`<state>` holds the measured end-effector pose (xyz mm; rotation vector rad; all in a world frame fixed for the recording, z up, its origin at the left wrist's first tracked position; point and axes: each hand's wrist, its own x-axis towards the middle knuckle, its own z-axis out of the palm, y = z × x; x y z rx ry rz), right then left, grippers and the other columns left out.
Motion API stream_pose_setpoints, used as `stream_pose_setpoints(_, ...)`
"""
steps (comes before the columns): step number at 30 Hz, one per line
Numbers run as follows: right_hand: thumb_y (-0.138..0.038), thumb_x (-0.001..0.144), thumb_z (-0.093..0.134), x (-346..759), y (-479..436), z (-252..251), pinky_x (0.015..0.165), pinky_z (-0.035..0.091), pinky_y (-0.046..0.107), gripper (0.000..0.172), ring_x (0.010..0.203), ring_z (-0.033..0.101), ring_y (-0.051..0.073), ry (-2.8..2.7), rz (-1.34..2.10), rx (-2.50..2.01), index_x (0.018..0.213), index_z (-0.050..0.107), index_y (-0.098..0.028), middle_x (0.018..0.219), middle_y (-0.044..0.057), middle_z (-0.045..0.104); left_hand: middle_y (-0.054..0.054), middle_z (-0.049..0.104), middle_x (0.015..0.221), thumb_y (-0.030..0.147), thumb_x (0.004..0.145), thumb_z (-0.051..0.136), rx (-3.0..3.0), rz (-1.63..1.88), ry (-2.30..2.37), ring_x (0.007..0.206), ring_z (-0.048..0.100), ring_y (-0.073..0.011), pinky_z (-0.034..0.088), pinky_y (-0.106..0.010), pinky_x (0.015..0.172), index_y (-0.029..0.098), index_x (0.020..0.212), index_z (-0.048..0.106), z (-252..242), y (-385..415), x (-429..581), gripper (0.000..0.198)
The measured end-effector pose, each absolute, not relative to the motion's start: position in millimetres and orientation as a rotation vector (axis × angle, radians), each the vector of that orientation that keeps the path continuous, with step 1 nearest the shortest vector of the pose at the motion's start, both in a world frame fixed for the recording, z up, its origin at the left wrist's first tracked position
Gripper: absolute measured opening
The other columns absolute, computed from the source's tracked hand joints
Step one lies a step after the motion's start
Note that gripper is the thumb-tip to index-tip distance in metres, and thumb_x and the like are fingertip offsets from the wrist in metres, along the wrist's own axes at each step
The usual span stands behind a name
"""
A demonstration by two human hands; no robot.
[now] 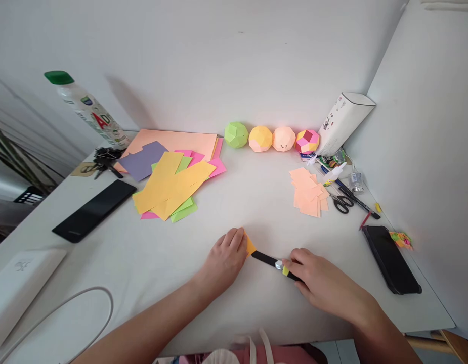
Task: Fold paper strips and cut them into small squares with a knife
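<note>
My left hand (226, 258) is closed on a small piece of orange paper (251, 246); its fingers hide most of the sheet. In my right hand (311, 273) is a utility knife (269, 259) with a long black blade, a silver collar and a yellow part. The blade's tip meets the lower right corner of the orange paper, though I cannot tell whether it lies inside a fold. Both hands are low over the white table (234, 202). Beyond them to the right lies a loose pile of peach paper pieces (308, 192).
Yellow paper strips (176, 187) top a coloured paper pile at left. Along the wall sit a green paper ball (236, 135) and several others. Scissors (343, 203), a glue bottle (334, 173) and a phone (391, 259) lie right; a black slab (94, 210) and white bottle (93, 114) stand left.
</note>
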<state>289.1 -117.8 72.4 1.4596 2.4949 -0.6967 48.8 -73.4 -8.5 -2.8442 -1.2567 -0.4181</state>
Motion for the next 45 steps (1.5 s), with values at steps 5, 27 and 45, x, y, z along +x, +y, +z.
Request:
stream_pose_setpoints(5, 0.004, 0.075, 0.043, 280, -118, 72, 0.072, 0.051, 0.035, 0.050, 0.087, 0.055, 0.022, 2.444, -0.667, 1.422, 0.121, 0.056, -0.014, 0.100, 0.011, 0.055, -0.018, 0.052, 0.122, 0.002, 0.084, 0.043, -2.803, -0.289, -1.212, 0.111, 0.052, -0.0308, 0.049, -0.041, 0.085, 0.013, 0.098, 0.055, -8, -75, 50, 0.021)
stream_pose_setpoints(27, 0.007, 0.071, 0.043, 276, -114, 59, 0.067, 0.055, 0.037, 0.059, 0.089, 0.055, 0.024, 2.530, -0.549, 1.459, 0.126, 0.052, -0.010, 0.101, 0.012, 0.055, -0.019, 0.055, 0.122, 0.002, 0.078, 0.050, -2.754, -0.215, -1.164, 0.111, 0.053, -0.0292, 0.048, -0.037, 0.085, 0.014, 0.082, 0.053, -1, -75, 50, 0.013)
stream_pose_setpoints(45, 0.003, 0.074, 0.045, 272, -110, 54, 0.061, 0.053, 0.035, 0.053, 0.088, 0.054, 0.025, 2.586, -0.418, 1.476, 0.125, 0.053, -0.009, 0.100, 0.013, 0.056, -0.022, 0.056, 0.112, 0.001, 0.074, 0.050, -2.747, -0.285, -1.125, 0.103, 0.055, -0.0299, 0.050, -0.035, 0.076, 0.014, 0.074, 0.051, 2, -73, 49, 0.013)
